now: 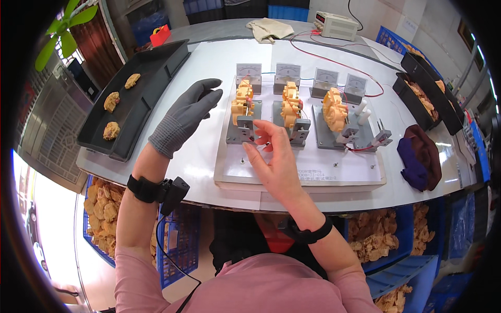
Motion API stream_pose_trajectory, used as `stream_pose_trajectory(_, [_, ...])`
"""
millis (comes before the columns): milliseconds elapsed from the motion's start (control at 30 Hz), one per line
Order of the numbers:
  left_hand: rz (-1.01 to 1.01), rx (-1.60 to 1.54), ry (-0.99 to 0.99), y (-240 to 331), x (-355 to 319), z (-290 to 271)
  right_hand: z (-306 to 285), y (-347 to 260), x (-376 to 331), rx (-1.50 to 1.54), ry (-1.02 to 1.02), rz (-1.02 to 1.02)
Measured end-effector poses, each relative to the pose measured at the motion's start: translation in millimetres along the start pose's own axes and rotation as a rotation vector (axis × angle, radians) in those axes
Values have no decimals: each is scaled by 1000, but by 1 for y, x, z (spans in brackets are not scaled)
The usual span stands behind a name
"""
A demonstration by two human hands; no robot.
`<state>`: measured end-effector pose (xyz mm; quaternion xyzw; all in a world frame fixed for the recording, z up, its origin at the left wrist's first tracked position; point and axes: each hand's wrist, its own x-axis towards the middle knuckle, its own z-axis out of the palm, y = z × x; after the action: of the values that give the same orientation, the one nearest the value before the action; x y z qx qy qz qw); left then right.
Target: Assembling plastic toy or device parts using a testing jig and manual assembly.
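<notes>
My left hand (189, 113), in a grey knitted glove, is raised left of the test board with its fingers stretched out and nothing in them. My bare right hand (275, 161) is at the front of the leftmost grey fixture (235, 136), thumb and fingers apart around its small grey end block (246, 125); I cannot tell whether they touch it. A yellow plastic gear assembly (242, 104) sits on this fixture. Two more yellow gear assemblies stand on the middle fixture (291, 108) and the right one (334, 110). Behind them stand several analog meters (249, 71).
A long black tray (151, 99) at the left holds yellow assemblies. Black bins (417, 101), a dark cloth (419, 156) and a power supply (336, 26) with a red wire lie right and back. Blue crates (177, 245) of yellow parts stand below the table.
</notes>
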<state>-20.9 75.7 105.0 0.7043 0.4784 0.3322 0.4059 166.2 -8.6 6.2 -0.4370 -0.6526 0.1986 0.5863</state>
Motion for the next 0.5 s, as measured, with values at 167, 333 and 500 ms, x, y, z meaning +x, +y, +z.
stream_pose_trajectory(167, [22, 38, -9, -4, 4, 4, -2, -6, -5, 88, -140, 192])
stream_pose_trajectory(333, [28, 86, -5, -9, -3, 1, 6, -5, -16, -85, 34, 103])
stream_pose_trajectory(500, [22, 70, 8, -16, -9, -2, 4, -1, -16, -365, -126, -101])
